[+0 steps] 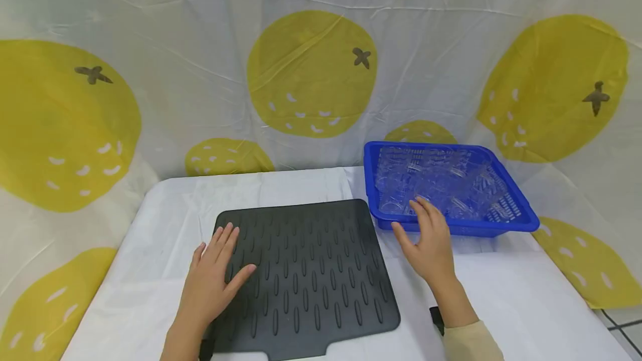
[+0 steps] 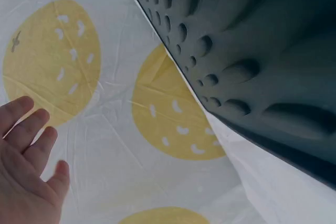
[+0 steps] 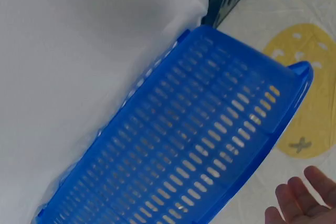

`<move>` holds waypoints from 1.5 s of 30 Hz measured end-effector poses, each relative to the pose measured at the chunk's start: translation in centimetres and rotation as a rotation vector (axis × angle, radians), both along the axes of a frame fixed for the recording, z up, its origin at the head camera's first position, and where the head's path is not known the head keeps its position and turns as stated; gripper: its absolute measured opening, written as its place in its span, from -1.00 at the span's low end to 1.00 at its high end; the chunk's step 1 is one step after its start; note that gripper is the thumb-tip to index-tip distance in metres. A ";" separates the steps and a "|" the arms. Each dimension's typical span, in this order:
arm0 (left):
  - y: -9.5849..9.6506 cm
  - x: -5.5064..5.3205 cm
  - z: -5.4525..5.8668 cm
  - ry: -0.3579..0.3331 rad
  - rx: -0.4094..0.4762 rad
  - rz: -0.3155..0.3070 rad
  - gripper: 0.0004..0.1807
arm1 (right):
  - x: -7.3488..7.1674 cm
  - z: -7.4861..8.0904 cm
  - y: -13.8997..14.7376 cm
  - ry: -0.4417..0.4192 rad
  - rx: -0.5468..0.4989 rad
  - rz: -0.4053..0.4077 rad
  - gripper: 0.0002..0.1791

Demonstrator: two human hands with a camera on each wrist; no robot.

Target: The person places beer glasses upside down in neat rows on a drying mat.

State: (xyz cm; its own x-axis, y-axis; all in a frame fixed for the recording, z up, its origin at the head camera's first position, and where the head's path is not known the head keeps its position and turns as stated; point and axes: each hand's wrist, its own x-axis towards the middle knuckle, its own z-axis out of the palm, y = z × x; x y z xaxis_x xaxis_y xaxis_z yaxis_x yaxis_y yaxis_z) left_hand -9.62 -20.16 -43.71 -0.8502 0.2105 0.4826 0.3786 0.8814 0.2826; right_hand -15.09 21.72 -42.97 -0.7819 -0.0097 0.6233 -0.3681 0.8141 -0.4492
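Note:
A dark grey ridged mat (image 1: 311, 277) lies flat on the white-covered table. Over its left edge my left hand (image 1: 210, 280) hovers with fingers straight and thumb spread, holding nothing. My right hand (image 1: 428, 241) is at the front rim of a blue plastic basket (image 1: 506, 227), fingers extended and thumb apart, also holding nothing. Inside the basket lie several clear, glass-like vessels (image 1: 436, 183), some on their sides. The right wrist view shows the slotted basket wall (image 3: 184, 145) beside the fingers (image 3: 296, 195). In the left wrist view the mat (image 2: 241, 69) rises close beside the hand.
The table has a white cloth (image 1: 170, 222) over it. Behind stands a white curtain (image 1: 200, 71) printed with large yellow fruit. The basket is at the back right corner, just right of the mat. Floor tiles (image 1: 624, 327) show at the lower right.

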 end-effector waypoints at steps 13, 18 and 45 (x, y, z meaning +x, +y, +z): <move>-3.5 6.3 -2.8 -0.263 0.062 0.102 -0.41 | -3.2 2.9 3.8 -0.222 -0.003 -0.109 -0.63; -4.4 6.7 -3.8 -0.472 0.107 0.082 0.00 | -3.6 3.2 4.6 -0.345 0.046 -0.119 -0.57; -3.5 6.3 -4.7 -0.741 0.152 0.030 0.11 | -6.4 1.9 5.5 -0.684 0.082 0.037 -0.44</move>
